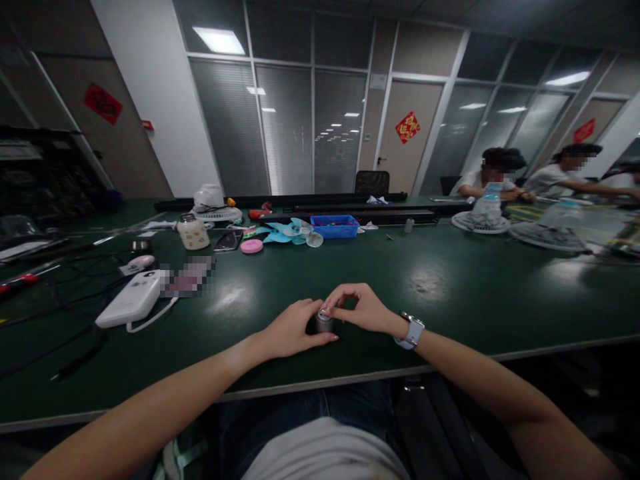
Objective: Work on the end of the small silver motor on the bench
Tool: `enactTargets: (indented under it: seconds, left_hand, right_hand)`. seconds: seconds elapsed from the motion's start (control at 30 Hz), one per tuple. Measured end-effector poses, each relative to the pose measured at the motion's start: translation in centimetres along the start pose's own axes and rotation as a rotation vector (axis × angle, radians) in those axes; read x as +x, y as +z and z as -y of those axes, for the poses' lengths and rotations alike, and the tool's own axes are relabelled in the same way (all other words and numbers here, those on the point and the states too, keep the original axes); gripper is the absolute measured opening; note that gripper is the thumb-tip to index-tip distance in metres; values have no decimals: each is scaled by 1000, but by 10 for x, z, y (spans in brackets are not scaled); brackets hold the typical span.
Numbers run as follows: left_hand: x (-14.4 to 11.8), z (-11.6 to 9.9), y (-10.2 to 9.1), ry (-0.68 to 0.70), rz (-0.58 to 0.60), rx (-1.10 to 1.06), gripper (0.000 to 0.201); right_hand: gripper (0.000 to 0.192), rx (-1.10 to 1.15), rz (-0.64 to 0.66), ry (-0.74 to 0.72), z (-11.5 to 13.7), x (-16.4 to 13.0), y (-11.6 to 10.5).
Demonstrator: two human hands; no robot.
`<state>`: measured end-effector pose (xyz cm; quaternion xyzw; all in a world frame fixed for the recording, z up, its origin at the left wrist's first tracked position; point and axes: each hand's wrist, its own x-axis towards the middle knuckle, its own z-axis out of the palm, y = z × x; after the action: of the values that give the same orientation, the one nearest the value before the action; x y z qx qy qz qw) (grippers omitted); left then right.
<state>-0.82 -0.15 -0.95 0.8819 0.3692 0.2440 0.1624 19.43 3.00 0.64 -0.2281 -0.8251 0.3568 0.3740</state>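
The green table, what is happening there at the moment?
A person sits at the green table and holds a small grey metal cylinder that stands on it. The left hand grips its side, and the right hand, with a wristwatch, pinches its top. A white device, a blue tray and light blue fan blades lie farther back. Other people work at the far right.

Both hands' fingers (pixel 334 308) around a small metal cylinder (pixel 324 323) on the green table (pixel 450 280).

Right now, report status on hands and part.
Left hand and right hand both gripping small metal cylinder, upright on green table. Nothing in the way.
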Motion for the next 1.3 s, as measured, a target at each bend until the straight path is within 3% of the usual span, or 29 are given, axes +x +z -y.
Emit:
enactTargets:
  seconds: [0.4, 0.77, 1.3]
  left_hand:
    - [0, 0, 0, 4, 11, 5, 45]
    - [0, 0, 0, 12, 20, 35, 45]
    - [0, 0, -1, 14, 9, 56, 50]
  right_hand:
    - [22, -37, -4, 24, 2, -1, -1]
    - [18, -27, -21, 27, 3, -1, -1]
    - [25, -23, -127, 34, 2, 2, -1]
